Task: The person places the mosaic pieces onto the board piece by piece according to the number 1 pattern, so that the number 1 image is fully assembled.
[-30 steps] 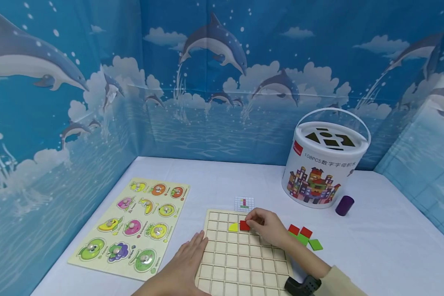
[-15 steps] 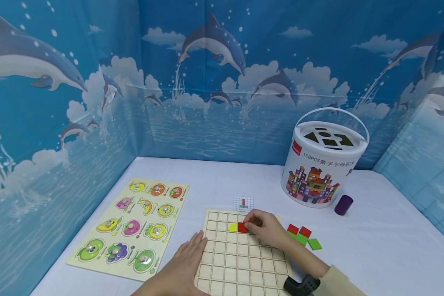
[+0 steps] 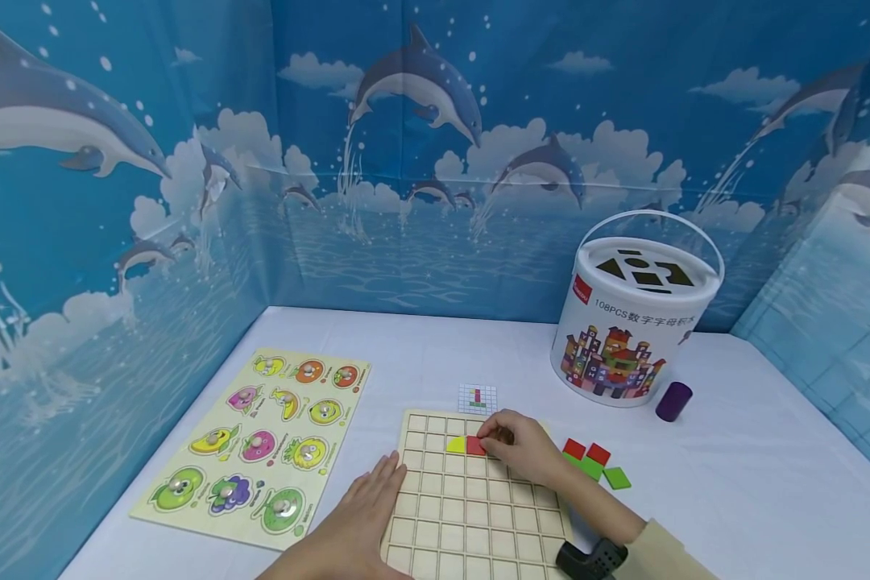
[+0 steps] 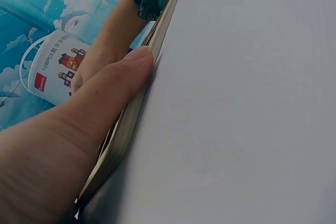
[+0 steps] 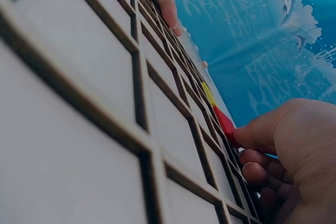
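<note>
The right hand (image 3: 518, 445) pinches a red tile (image 3: 475, 445) into the grid board (image 3: 471, 515), touching a yellow piece (image 3: 456, 445). The left hand (image 3: 355, 524) lies flat, fingers straight, against the board's left edge. Beyond the right hand, a bucket (image 3: 634, 322) reads "108PCS".

Both hands are bare; a beige sleeve (image 3: 663, 552) is worn on the right forearm — a black strapped device (image 3: 593, 560) sits at its wrist.

red tile (image 3: 475, 445), yellow tile (image 3: 457, 445), purple cylinder (image 3: 673, 402)
</note>
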### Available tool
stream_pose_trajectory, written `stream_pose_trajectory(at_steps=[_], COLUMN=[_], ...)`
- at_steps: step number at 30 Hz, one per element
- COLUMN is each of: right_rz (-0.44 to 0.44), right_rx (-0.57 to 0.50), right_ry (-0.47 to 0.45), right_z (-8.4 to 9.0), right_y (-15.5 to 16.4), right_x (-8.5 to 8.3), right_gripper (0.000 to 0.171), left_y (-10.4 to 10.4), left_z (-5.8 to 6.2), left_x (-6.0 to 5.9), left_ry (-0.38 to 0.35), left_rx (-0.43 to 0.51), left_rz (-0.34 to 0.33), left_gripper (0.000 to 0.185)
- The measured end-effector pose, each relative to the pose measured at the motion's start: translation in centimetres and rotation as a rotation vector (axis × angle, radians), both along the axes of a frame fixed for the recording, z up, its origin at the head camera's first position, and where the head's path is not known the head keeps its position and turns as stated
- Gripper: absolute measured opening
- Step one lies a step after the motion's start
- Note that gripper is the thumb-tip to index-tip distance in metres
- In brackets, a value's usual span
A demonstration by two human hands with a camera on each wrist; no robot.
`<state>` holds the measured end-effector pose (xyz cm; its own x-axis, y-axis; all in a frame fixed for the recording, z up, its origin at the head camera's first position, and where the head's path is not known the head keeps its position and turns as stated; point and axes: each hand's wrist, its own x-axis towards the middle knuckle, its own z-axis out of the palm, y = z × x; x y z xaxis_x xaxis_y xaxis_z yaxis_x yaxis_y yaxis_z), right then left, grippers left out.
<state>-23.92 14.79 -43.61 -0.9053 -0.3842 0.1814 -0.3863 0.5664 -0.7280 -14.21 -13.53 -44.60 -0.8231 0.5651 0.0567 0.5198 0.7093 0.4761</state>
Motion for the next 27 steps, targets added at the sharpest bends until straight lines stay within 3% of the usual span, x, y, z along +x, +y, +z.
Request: stream_pose_trajectory(at_steps=[8,19,27], right_rz=[0.003,-0.01,-0.048], right_rx=[0.009,0.008,-0.057], right_ry=[-0.003,-0.018,-0.077], right_z=[0.09,0.13,0.41], right_y=[0.02,-0.05,0.11], right_x=[-0.02,-0.07,-0.06], right_gripper=[0.011,0.013,0.004], left_y=[0.04,0.03,0.06], left_z=[-0.07,-0.04,0.08], left_x=[-0.02,-0.05,0.08], left_ry=[0.021,-0.003,0.005], left_rx=[-0.015,-0.007,-0.003], left_rz=[-0.001,0.004,-0.006], left_gripper=[0.132,0.132,0.132])
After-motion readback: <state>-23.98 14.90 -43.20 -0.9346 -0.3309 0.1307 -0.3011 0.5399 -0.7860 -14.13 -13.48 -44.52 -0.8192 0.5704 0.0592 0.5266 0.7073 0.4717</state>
